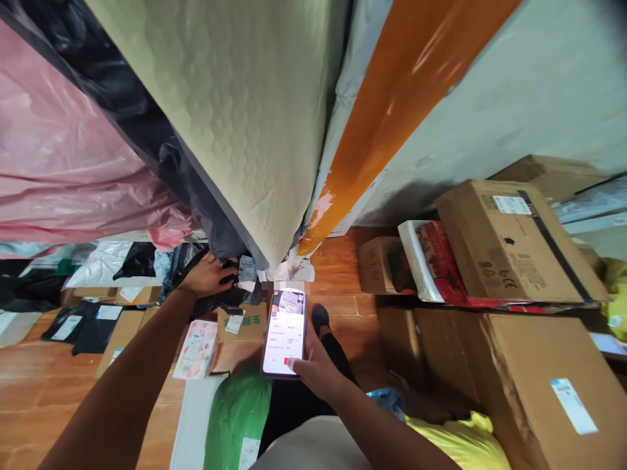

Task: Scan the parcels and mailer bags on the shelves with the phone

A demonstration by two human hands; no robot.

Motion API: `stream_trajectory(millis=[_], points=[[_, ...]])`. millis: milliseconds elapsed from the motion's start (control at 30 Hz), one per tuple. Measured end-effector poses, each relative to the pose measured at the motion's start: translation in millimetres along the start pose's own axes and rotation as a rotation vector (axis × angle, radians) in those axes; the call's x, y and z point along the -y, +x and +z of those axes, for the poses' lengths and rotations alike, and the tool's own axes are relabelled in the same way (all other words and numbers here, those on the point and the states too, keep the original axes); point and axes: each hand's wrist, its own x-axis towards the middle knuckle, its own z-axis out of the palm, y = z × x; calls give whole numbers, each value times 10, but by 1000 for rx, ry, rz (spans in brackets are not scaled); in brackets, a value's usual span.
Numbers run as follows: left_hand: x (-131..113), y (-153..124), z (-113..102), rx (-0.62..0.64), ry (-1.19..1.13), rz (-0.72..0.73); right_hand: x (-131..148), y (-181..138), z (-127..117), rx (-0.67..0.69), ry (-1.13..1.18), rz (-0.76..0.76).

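Note:
My right hand [318, 369] holds a smartphone [284, 343] upright, its thumb over the lower part of the lit screen, by a red button. On the screen there is a picture of a barcode label at the top and lines of text below. To the left, my left hand [208, 277] grips a black plastic parcel [228, 301] with curled fingers. Beside those fingers a white printed label [246, 269] faces up. Just below lie a cardboard box with green print [255, 324] and a small pink and white box [196, 349].
Tall wrapped goods, one cream and quilted [235, 117], one with an orange strip [372, 117], lean overhead. Pink plastic wrap [73, 156] hangs at left. Cardboard boxes [519, 241] fill a shelf at right. A green bag [240, 418] and a yellow bag [460, 440] lie near my legs.

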Motion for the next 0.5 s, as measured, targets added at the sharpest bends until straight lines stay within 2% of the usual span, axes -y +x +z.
stream_trajectory(millis=[167, 300, 400, 500], points=[[1, 14, -28, 6, -10, 17, -13, -11, -8, 43, 3, 24], [-12, 25, -11, 26, 6, -7, -17, -4, -11, 35, 12, -17], [-60, 61, -1, 84, 18, -75, -7, -10, -22, 57, 50, -4], [-141, 138, -36, 142, 14, -184, 4, -4, -91, 143, 134, 41]])
